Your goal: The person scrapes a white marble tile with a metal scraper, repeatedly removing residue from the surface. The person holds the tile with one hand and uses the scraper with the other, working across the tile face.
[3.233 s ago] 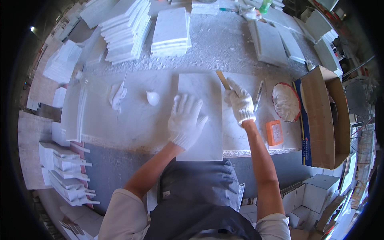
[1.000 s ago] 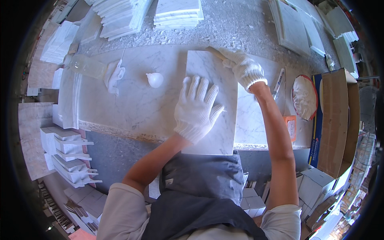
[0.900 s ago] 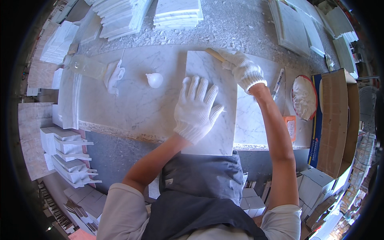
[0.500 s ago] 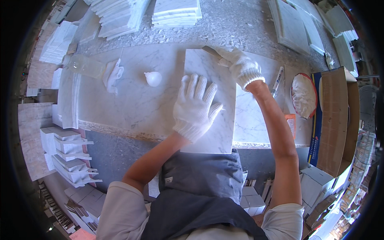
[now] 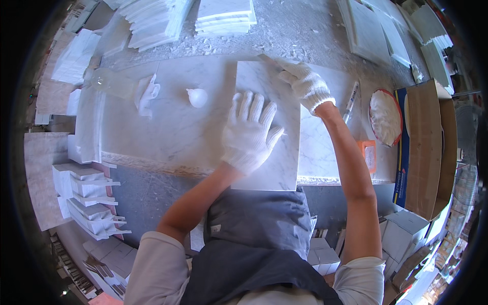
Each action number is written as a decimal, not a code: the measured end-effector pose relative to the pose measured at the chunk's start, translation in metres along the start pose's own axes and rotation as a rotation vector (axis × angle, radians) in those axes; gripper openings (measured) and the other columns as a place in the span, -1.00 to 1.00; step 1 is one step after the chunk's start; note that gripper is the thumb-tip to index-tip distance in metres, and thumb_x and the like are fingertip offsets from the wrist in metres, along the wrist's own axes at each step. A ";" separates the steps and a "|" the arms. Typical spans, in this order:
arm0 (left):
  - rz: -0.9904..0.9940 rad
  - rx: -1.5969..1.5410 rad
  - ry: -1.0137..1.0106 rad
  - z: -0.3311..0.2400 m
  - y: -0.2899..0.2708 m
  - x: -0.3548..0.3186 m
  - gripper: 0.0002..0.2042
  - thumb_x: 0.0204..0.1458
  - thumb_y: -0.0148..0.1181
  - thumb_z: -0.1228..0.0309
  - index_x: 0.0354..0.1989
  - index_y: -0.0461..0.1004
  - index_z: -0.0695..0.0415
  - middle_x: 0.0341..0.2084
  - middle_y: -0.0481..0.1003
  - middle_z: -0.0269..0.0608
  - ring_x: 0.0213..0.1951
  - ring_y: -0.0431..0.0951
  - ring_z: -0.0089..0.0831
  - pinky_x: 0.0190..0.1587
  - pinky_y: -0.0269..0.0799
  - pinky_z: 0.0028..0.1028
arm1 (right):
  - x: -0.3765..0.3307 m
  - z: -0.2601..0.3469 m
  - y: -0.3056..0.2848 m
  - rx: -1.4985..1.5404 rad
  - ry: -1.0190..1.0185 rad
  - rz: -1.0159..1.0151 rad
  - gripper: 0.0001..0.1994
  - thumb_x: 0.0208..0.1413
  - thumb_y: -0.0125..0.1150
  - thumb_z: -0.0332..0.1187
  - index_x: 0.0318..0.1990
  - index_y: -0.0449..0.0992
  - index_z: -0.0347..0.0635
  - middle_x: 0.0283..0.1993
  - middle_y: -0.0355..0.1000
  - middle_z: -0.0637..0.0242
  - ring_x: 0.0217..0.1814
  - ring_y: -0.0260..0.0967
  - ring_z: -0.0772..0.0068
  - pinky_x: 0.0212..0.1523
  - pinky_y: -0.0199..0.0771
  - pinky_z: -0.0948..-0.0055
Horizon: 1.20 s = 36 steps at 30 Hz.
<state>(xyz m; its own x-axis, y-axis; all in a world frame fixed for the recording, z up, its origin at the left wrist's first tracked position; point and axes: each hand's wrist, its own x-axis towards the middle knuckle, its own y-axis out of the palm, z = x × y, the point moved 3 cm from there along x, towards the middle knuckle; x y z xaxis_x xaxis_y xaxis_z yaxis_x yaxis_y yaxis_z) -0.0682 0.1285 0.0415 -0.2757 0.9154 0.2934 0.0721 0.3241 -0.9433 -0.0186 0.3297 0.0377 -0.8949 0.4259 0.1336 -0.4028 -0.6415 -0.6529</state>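
A white, grey-veined marble tile [image 5: 274, 170] lies on a larger marble slab, its near end reaching over the edge by my apron. My left hand [image 5: 249, 133], in a white knit glove, rests flat on the tile with fingers spread. At the tile's far right corner, my gloved right hand [image 5: 306, 85] is closed around a scraper [image 5: 266, 60]. The scraper's flat blade points left over the far edge; its handle is hidden in the glove.
Left on the slab [image 5: 168, 137] are a spray bottle [image 5: 114, 84] on its side and a white bulb-shaped piece [image 5: 197, 97]. To the right are a marker [image 5: 352, 101], a red-rimmed bowl [image 5: 400, 109] of white material, an orange container [image 5: 367, 155] and a cardboard box [image 5: 429, 147]. Tile stacks [image 5: 225, 20] stand beyond.
The scraper and my right hand have shifted very slightly at the tile's far edge. My left hand stays flat on the tile. The whole view has moved a little.
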 end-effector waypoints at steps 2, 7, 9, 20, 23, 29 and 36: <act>-0.029 -0.016 0.002 0.000 -0.002 0.001 -0.42 0.03 0.40 0.11 0.22 0.46 0.07 0.20 0.40 -0.01 0.32 0.34 0.05 0.46 0.17 0.04 | 0.004 -0.007 0.001 0.081 0.105 -0.011 -0.57 0.40 0.12 -0.32 0.38 0.44 -0.10 0.04 0.57 -0.11 0.08 0.52 -0.06 0.12 0.46 0.19; -0.022 -0.044 -0.011 0.000 -0.004 0.002 -0.43 0.01 0.41 0.13 0.20 0.46 0.06 0.20 0.40 0.00 0.33 0.34 0.04 0.45 0.20 0.02 | 0.006 -0.008 -0.004 -0.063 0.109 0.050 -0.56 0.42 0.12 -0.23 0.39 0.43 -0.09 0.05 0.55 -0.11 0.10 0.50 -0.12 0.15 0.44 0.18; -0.029 -0.035 -0.015 0.000 -0.004 0.001 -0.43 0.02 0.41 0.12 0.19 0.47 0.06 0.20 0.40 0.00 0.33 0.34 0.05 0.44 0.21 0.02 | 0.007 -0.010 -0.003 -0.138 0.171 0.068 -0.56 0.43 0.11 -0.21 0.39 0.43 -0.07 0.05 0.55 -0.10 0.09 0.49 -0.12 0.14 0.45 0.19; -0.050 -0.041 0.004 0.001 -0.001 0.000 -0.44 0.01 0.41 0.12 0.19 0.48 0.06 0.18 0.41 0.00 0.32 0.35 0.07 0.44 0.20 0.05 | 0.009 -0.037 0.011 -0.323 0.096 0.028 -0.59 0.40 0.11 -0.25 0.36 0.47 0.03 0.02 0.54 -0.02 0.03 0.51 -0.11 0.06 0.50 0.13; -0.040 -0.045 0.003 0.001 -0.001 0.000 -0.42 0.00 0.42 0.12 0.19 0.47 0.07 0.19 0.41 0.02 0.32 0.35 0.08 0.44 0.20 0.06 | 0.008 -0.033 0.009 -0.180 0.126 0.041 -0.60 0.38 0.10 -0.24 0.33 0.47 0.05 0.17 0.51 0.00 0.14 0.50 -0.11 0.06 0.53 0.12; -0.021 -0.036 0.001 0.001 0.000 0.001 -0.42 0.00 0.42 0.13 0.20 0.46 0.07 0.19 0.41 0.04 0.33 0.34 0.08 0.44 0.19 0.06 | 0.001 -0.011 0.006 -0.211 -0.012 -0.021 -0.58 0.38 0.08 -0.40 0.36 0.47 -0.01 -0.03 0.53 0.01 -0.02 0.52 0.02 0.02 0.52 0.22; -0.025 -0.022 -0.001 0.001 0.003 0.000 -0.43 0.02 0.41 0.11 0.20 0.47 0.05 0.21 0.42 0.03 0.34 0.34 0.08 0.45 0.17 0.06 | -0.016 0.003 0.007 -0.316 -0.034 0.278 -0.46 0.32 0.20 -0.22 0.44 0.38 0.01 0.32 0.46 0.13 0.37 0.41 0.06 0.39 0.44 0.32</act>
<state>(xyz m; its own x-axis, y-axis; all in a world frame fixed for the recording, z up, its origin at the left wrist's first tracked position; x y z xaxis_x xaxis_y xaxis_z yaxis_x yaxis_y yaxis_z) -0.0687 0.1290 0.0383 -0.2783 0.9067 0.3170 0.0865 0.3524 -0.9319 -0.0077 0.3165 0.0338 -0.9690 0.2398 -0.0588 -0.0712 -0.4996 -0.8633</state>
